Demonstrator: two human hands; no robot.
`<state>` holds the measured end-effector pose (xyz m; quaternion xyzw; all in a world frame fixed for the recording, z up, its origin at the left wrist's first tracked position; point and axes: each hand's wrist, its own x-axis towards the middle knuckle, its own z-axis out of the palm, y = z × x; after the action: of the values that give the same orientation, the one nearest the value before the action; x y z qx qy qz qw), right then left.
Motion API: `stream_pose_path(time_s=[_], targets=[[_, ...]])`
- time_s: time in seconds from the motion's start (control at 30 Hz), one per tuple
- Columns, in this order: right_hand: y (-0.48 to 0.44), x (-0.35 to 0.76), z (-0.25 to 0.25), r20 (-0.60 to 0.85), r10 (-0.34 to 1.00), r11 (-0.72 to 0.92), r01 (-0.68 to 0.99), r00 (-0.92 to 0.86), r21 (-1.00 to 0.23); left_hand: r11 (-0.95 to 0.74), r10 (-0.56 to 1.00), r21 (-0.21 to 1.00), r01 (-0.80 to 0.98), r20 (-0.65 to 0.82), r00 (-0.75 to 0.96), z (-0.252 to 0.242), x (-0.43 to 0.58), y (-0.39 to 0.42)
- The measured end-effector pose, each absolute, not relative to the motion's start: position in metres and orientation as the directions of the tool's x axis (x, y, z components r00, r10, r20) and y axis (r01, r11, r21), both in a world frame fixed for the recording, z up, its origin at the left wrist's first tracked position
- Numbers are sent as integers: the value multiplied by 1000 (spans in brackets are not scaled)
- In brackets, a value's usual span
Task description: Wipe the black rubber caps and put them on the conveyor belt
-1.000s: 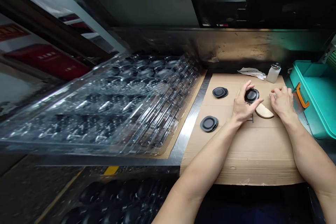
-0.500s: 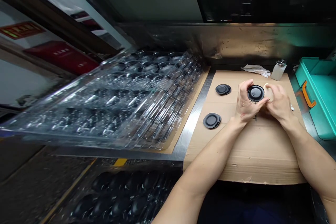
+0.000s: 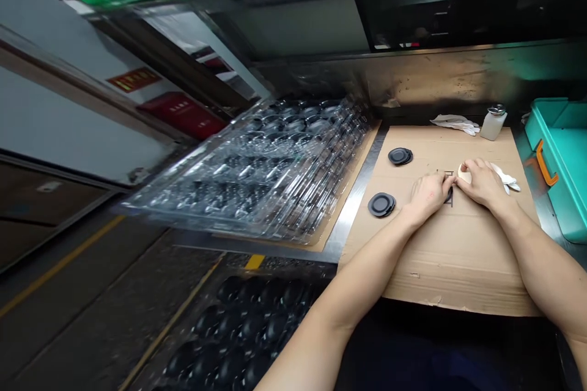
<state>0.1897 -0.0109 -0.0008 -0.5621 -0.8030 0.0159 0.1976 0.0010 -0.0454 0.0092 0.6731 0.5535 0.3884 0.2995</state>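
Note:
My left hand (image 3: 430,193) is closed around a black round disc-shaped part (image 3: 450,195), low over the cardboard; only the part's edge shows past the fingers. Beside it, my right hand (image 3: 482,182) curls round a pale cream pad or cloth (image 3: 464,173), with its fingertips touching or nearly touching the left hand. Left of the hands lie two small groups of black round parts, one farther back (image 3: 400,156) and one nearer (image 3: 381,204). A white glove (image 3: 507,178) lies just right of my right hand.
Cardboard (image 3: 440,275) covers the bench. At its back are another white glove (image 3: 456,123) and a pump bottle (image 3: 494,123). A teal bin (image 3: 557,195) stands right. Stacked clear trays (image 3: 257,177) overhang the bench at left; more black pieces (image 3: 238,330) sit below.
Both hands have lowered towards the cardboard, and the left now covers most of the black part. The view has swung, shifting the bench items slightly right.

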Motion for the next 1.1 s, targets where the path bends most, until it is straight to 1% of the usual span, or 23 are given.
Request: stream_pose_path(time_s=[0.07, 0.13, 0.23, 0.3, 0.37, 0.43, 0.47, 0.5, 0.57, 0.67, 0.73, 0.93, 1.0, 1.1], targets=[[-9, 189, -3, 304, 907, 373, 893, -292, -251, -242, 970, 752, 613, 207, 128, 6, -6, -59], [-9, 188, -4, 299, 908, 373, 891, -294, -258, -295, 956, 686, 666, 203, 213, 7, -11, -76], [-9, 187, -4, 282, 914, 369, 888, -292, -276, -367, 917, 616, 697, 112, 383, 14, -20, -99], [-10, 186, -2, 275, 919, 360, 889, -284, -284, -415, 886, 578, 702, 82, 456, 23, -34, -112], [-11, 184, 0, 264, 923, 351, 892, -279, -285, -451, 879, 552, 702, 136, 458, 32, -61, -121], [-12, 183, 1, 250, 926, 348, 895, -281, -281, -432, 901, 538, 724, 218, 376, 41, -97, -123], [-12, 182, 1, 244, 928, 345, 896, -281, -279, -396, 918, 534, 747, 229, 323, 44, -117, -122], [-12, 182, 1, 240, 929, 343, 897, -281, -278, -342, 939, 541, 768, 207, 273, 47, -136, -118], [-12, 181, 1, 237, 931, 337, 899, -276, -278, -238, 969, 559, 794, 83, 232, 49, -165, -108], [-11, 181, -1, 235, 933, 335, 900, -274, -280, -162, 957, 574, 803, -106, 269, 45, -180, -92], [-11, 181, -1, 235, 934, 330, 901, -269, -280, -190, 933, 567, 801, -150, 327, 40, -175, -85], [-10, 181, -2, 221, 936, 329, 902, -273, -281, -361, 880, 479, 800, -111, 463, 32, -151, -81], [-9, 180, -2, 225, 935, 331, 900, -273, -283, -391, 865, 458, 798, -114, 489, 31, -151, -83], [-13, 178, -2, 221, 937, 327, 903, -271, -280, -394, 866, 430, 812, -121, 485, 29, -157, -91]])
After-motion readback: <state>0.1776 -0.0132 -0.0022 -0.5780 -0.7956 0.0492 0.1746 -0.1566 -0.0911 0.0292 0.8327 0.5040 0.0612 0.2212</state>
